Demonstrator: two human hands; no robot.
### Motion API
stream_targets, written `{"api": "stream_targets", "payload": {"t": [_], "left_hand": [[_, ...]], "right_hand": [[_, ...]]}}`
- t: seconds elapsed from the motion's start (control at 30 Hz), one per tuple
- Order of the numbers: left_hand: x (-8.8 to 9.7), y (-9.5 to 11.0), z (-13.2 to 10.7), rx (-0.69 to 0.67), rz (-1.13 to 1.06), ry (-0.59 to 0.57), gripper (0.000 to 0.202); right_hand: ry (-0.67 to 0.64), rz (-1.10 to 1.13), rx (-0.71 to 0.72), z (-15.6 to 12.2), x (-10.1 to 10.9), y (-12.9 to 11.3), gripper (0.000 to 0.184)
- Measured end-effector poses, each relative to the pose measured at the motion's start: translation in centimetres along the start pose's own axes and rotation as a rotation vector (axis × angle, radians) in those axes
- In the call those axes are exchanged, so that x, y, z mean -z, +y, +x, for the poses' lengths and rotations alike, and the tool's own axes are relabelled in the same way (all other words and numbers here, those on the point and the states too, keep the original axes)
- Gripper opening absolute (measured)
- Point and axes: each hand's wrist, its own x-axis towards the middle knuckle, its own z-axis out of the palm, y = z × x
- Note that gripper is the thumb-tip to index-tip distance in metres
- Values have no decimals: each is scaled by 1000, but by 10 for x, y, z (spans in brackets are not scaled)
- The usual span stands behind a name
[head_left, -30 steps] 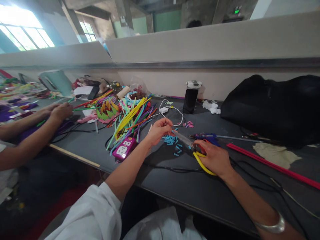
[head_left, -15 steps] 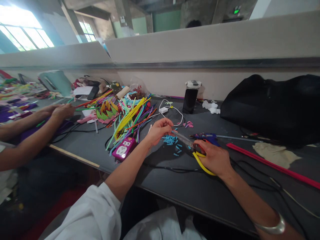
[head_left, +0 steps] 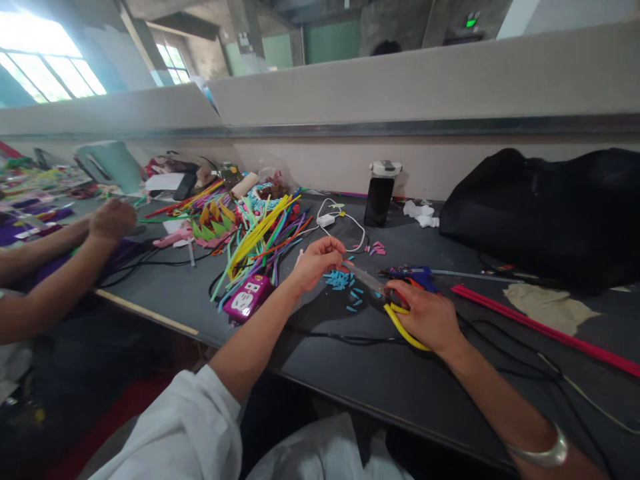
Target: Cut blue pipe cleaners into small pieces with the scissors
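My right hand is closed around the handles of a pair of scissors, yellow outside with orange-red showing near the fingers. The grey blades slant up and left, their tips reaching my left hand. The thumb and fingers of that hand are pinched together at the blade tips; a bit of orange shows there, too small to name. Beneath the blades lies a pile of short blue pieces, several scattered to its right. Small pink pieces lie farther back.
Left stand a purple box and a heap of coloured pipe cleaners. Behind are a bottle and white cable. Rightward lie a blue glue gun, red strips and a black bag. A co-worker's hands work at far left.
My hands and the scissors stay in nearly the same place. At far left, the co-worker's hands have shifted a little to the left and blurred.
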Motion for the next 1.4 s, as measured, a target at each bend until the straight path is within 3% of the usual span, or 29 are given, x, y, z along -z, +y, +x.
{"api": "stream_targets", "payload": {"t": [0.33,1.4], "left_hand": [[5,-1,2,37,3,8,19],[2,1,0,142,-3,-62,16]], "right_hand": [[-14,89,-72,1,2,0,27],[16,-5,12,1,3,-2,29]]}}
